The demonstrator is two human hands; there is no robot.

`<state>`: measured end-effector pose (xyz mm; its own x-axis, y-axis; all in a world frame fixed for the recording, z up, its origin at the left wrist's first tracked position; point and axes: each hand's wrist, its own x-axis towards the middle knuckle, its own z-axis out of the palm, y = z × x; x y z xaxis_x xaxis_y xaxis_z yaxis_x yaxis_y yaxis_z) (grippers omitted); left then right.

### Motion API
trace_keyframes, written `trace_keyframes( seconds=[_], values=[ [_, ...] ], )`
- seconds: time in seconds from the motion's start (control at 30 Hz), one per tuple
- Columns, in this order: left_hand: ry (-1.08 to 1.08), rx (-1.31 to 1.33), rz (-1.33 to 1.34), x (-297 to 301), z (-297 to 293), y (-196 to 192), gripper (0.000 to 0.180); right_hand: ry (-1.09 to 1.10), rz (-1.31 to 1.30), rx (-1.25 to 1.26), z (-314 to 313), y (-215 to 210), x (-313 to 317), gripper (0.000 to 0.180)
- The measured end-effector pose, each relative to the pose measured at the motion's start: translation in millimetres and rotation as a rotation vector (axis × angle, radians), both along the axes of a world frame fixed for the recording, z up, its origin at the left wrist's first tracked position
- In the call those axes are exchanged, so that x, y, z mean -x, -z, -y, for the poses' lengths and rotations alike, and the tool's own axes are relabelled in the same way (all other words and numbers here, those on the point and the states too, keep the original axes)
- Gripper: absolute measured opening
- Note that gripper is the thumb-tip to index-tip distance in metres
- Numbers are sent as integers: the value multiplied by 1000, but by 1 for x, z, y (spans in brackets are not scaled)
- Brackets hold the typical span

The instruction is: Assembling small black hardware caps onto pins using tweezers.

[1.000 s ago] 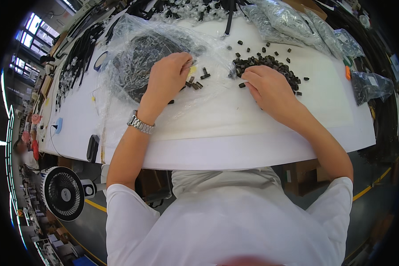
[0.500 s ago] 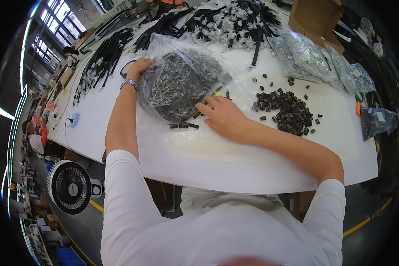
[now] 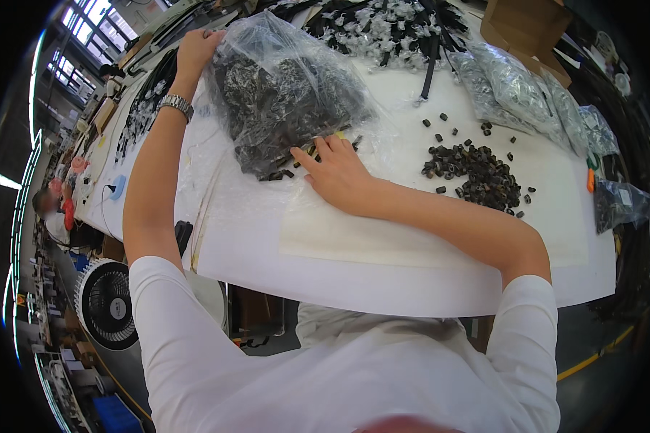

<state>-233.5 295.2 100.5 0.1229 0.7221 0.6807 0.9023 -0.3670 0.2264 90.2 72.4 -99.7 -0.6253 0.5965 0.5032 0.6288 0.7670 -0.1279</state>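
Note:
A large clear plastic bag, full of small dark pieces, stands tilted on the white table. My left hand is closed on the bag's upper left corner and holds it raised. At the bag's lower edge lies my right hand, palm down with its fingers apart. Its fingertips touch a few short dark tubes by the bag's mouth; what is under the palm is hidden. To the right, a loose heap of short dark tubes lies on the table, with several strays around it.
At the back lie black straps with clear fittings. Filled clear bags and an open cardboard box stand at the back right. Scissors with an orange handle lie on the right. A fan is below the table's left edge.
My left hand has moved up and left, lifting the bag's corner. The bag has tilted up, and my right hand has shifted slightly left and up.

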Motion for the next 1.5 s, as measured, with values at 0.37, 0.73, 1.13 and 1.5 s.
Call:
trace_keyframes(
  seconds=[0.37, 0.73, 1.13, 1.5],
  values=[
    [-272, -643, -119, -40, 44, -41, 37, -4, 96, -21, 29, -14, -35, 46],
    [-216, -387, -291, -11, 39, -35, 53, 36, -25, 239, 4, -46, -54, 50],
    [172, 294, 24, -114, 187, 10, 27, -27, -336, 156, -45, -48, -69, 55],
    [296, 169, -335, -203, 225, 139, 21, -47, -140, 142, 83, -34, -130, 43]
  ],
)
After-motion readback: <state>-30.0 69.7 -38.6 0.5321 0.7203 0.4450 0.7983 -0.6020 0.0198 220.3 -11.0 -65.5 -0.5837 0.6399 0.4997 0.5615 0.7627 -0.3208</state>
